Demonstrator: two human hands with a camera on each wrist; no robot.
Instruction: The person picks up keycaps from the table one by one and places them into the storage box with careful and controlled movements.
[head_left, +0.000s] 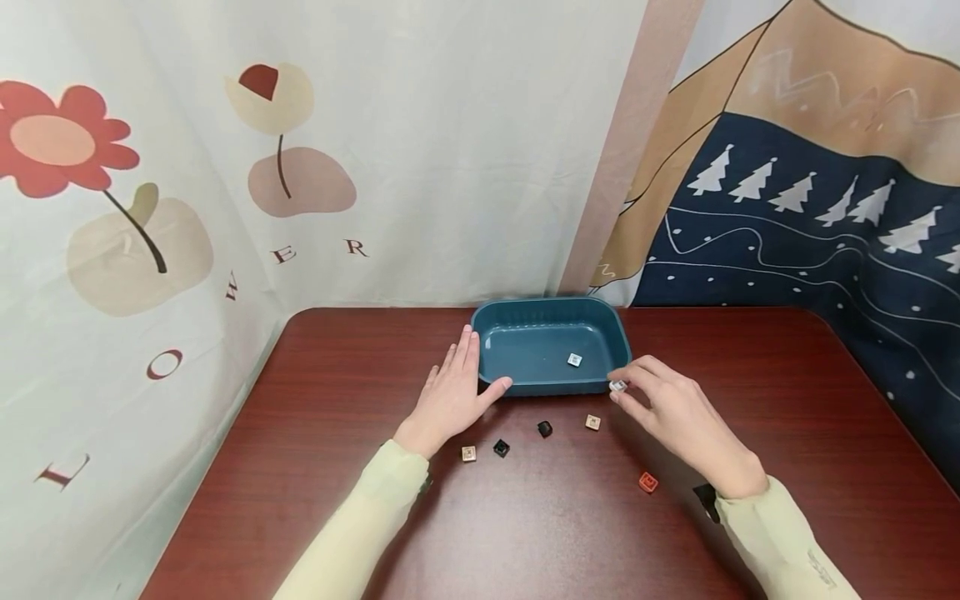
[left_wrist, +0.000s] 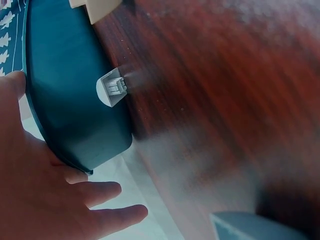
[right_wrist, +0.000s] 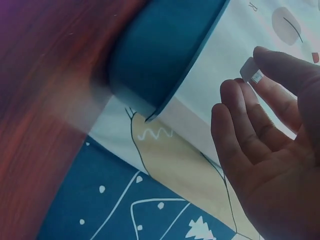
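Note:
A blue plastic basin (head_left: 551, 387) stands at the table's far edge. One white keycap (head_left: 574, 360) lies inside it. My left hand (head_left: 452, 398) rests along the basin's left end with straight fingers, its thumb near the front rim. At the front right corner, my right hand (head_left: 678, 412) pinches another white keycap (right_wrist: 248, 69) between thumb and fingertips, beside the rim. In front of the basin lie a beige keycap (head_left: 592, 422), a second beige keycap (head_left: 468, 453), a black keycap (head_left: 544, 429) and another black keycap (head_left: 502, 448). A red keycap (head_left: 648, 482) lies below my right hand.
The reddish-brown wooden table (head_left: 337, 375) ends just behind the basin. A white curtain (head_left: 450, 150) with flower prints hangs behind and to the left. A dark blue cloth (head_left: 787, 275) with white trees hangs on the right.

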